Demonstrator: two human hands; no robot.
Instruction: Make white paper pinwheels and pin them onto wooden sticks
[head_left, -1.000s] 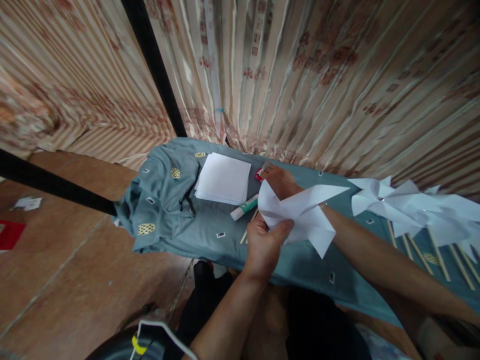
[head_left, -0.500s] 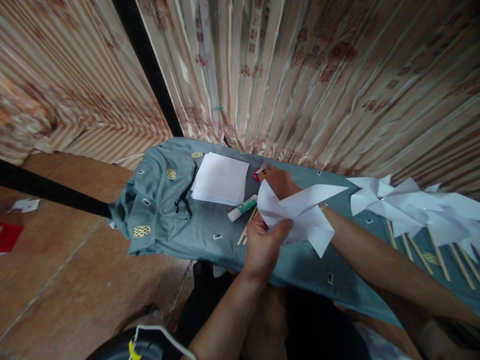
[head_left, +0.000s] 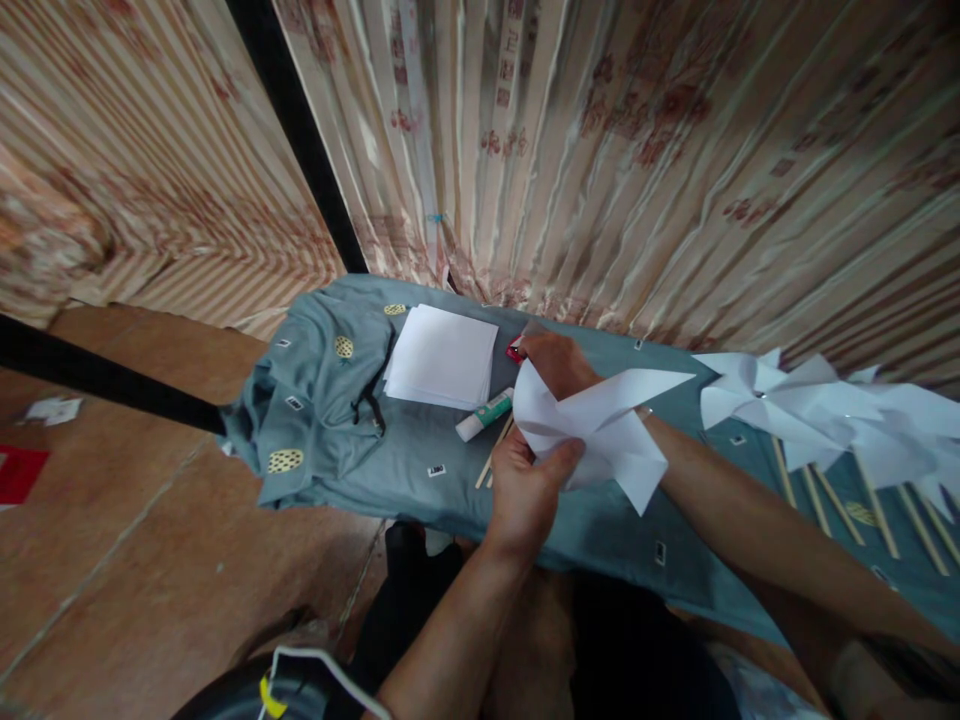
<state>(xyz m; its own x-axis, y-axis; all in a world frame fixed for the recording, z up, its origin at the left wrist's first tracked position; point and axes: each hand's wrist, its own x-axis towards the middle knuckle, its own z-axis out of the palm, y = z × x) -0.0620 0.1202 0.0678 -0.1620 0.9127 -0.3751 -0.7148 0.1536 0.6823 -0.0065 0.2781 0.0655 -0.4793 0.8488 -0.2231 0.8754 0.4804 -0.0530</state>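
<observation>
Left hand [head_left: 529,495] is pinching folded pinwheel [head_left: 611,445] over cloth [head_left: 615,535]; right hand [head_left: 557,362] is resting by red item [head_left: 514,349], grip unclear; stick-mounted pinwheels [head_left: 814,412] looking finished, flat sheets [head_left: 444,355] remaining unfolded

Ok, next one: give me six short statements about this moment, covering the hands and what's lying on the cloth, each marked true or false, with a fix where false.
1. The left hand holds a paper pinwheel. True.
2. The right hand is wrapped around the glue stick. False: the right hand is at a small red item; the glue stick lies on the cloth.
3. White sheets lie in a stack. True.
4. The other pinwheels lie at the left end. False: the other pinwheels lie at the right.
5. Sticks jut out from those pinwheels. True.
6. The cloth is bright red. False: it is grey-blue with yellow patches.
</observation>
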